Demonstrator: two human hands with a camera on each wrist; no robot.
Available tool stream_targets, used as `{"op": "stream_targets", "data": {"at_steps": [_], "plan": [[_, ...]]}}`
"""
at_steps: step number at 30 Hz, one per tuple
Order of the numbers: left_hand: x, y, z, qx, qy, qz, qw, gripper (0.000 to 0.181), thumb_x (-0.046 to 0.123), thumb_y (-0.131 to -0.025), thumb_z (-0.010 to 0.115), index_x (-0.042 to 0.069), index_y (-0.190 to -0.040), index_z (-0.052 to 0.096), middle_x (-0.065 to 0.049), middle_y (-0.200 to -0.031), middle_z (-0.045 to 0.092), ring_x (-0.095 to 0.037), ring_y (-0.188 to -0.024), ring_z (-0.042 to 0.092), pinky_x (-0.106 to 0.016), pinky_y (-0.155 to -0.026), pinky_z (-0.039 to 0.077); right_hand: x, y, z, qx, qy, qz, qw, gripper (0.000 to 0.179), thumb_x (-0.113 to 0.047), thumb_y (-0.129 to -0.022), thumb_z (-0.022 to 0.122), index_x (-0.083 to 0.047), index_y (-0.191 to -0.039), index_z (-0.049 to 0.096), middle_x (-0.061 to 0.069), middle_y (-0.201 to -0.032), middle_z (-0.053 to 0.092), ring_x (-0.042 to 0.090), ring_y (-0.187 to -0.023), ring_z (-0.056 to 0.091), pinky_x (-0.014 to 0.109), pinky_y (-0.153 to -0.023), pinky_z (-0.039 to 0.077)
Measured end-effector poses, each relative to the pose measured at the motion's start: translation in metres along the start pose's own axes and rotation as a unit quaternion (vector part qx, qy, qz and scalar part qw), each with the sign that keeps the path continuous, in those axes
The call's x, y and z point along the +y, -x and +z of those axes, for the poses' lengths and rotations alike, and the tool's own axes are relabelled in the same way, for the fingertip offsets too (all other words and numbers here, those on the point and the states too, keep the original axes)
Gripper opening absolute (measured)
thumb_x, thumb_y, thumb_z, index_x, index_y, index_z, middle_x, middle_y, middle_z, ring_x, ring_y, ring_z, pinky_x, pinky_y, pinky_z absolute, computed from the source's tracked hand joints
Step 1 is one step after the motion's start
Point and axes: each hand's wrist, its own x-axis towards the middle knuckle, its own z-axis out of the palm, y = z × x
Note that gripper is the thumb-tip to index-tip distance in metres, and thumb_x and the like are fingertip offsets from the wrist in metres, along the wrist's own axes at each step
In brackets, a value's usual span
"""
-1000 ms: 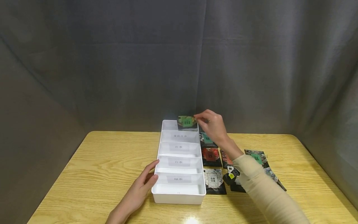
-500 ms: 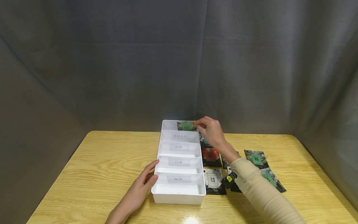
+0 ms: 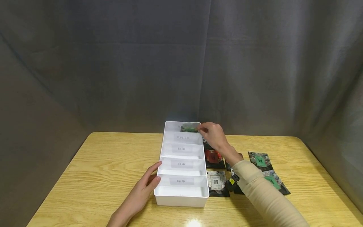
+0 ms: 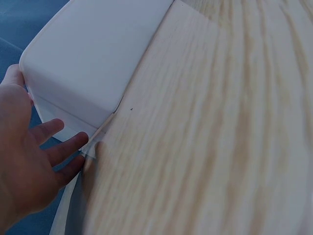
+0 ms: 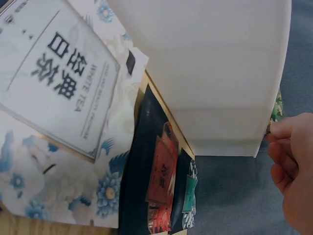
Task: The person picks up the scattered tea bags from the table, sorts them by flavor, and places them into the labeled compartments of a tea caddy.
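Note:
A white divided box with labelled compartments stands lengthwise on the table in the head view. My right hand pinches the right edge of a dark tea bag packet with a green label, which sits partly inside the farthest compartment. In the right wrist view, only a sliver of that packet shows past the box rim. My left hand rests against the box's near left side, thumb and index fingertip at the rim. Its other fingers extend loosely in the left wrist view.
Right of the box lie tea packets: a white-labelled one, a red one, and green-labelled ones farther right. My right forearm covers some of them. A dark curtain hangs behind the wooden table.
My right hand has lowered the green-labelled tea packet from above the rim down into the farthest compartment, tilting it. The left hand and the box have stayed in place.

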Motion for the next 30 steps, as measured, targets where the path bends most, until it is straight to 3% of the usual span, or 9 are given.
{"op": "stream_targets", "data": {"at_steps": [4, 9, 15, 23, 30], "plan": [[0.000, -0.001, 0.000, 0.000, -0.004, -0.001, 1.0000, 0.049, 0.037, -0.104, 0.051, 0.038, -0.151, 0.037, -0.011, -0.146, 0.051, -0.029, -0.129, 0.053, -0.050, -0.103, 0.046, 0.001, 0.001, 0.000, -0.017, 0.007, 0.003, 0.9998, 0.014, -0.010, -0.091, 0.071, -0.006, -0.102, 0.078, 0.010, -0.101, 0.075, 0.024, -0.091, 0.065, 0.040, -0.078, 0.056], [-0.002, -0.002, 0.000, 0.001, -0.005, -0.006, 1.0000, 0.049, 0.038, -0.104, 0.051, 0.039, -0.151, 0.037, -0.009, -0.148, 0.049, -0.029, -0.130, 0.053, -0.051, -0.103, 0.045, 0.005, 0.000, 0.000, -0.030, 0.015, -0.022, 0.9992, 0.013, -0.012, -0.091, 0.071, -0.008, -0.102, 0.079, 0.009, -0.102, 0.074, 0.025, -0.095, 0.060, 0.043, -0.083, 0.052], [-0.006, -0.002, 0.000, -0.013, 0.000, -0.013, 0.9998, 0.049, 0.038, -0.104, 0.049, 0.038, -0.151, 0.035, -0.009, -0.149, 0.047, -0.030, -0.131, 0.051, -0.052, -0.104, 0.045, 0.014, 0.003, -0.001, -0.010, -0.004, -0.027, 0.9996, 0.015, -0.013, -0.094, 0.069, -0.006, -0.104, 0.078, 0.009, -0.106, 0.072, 0.026, -0.097, 0.058, 0.044, -0.084, 0.051], [-0.007, 0.001, -0.002, -0.007, -0.004, -0.011, 0.9999, 0.049, 0.037, -0.105, 0.050, 0.038, -0.151, 0.036, -0.009, -0.146, 0.051, -0.029, -0.128, 0.053, -0.051, -0.103, 0.046, 0.027, 0.002, -0.011, 0.001, -0.024, 0.041, 0.9989, 0.018, -0.017, -0.097, 0.065, -0.007, -0.104, 0.077, 0.010, -0.106, 0.071, 0.027, -0.097, 0.060, 0.044, -0.082, 0.051], [-0.003, 0.002, -0.004, 0.000, 0.002, -0.008, 1.0000, 0.049, 0.037, -0.104, 0.051, 0.038, -0.151, 0.038, -0.004, -0.148, 0.049, -0.025, -0.129, 0.054, -0.048, -0.103, 0.045, 0.046, 0.001, -0.020, -0.026, -0.025, 0.091, 0.9952, 0.020, -0.016, -0.098, 0.062, -0.003, -0.107, 0.074, 0.016, -0.110, 0.070, 0.030, -0.097, 0.064, 0.046, -0.084, 0.053]]}}
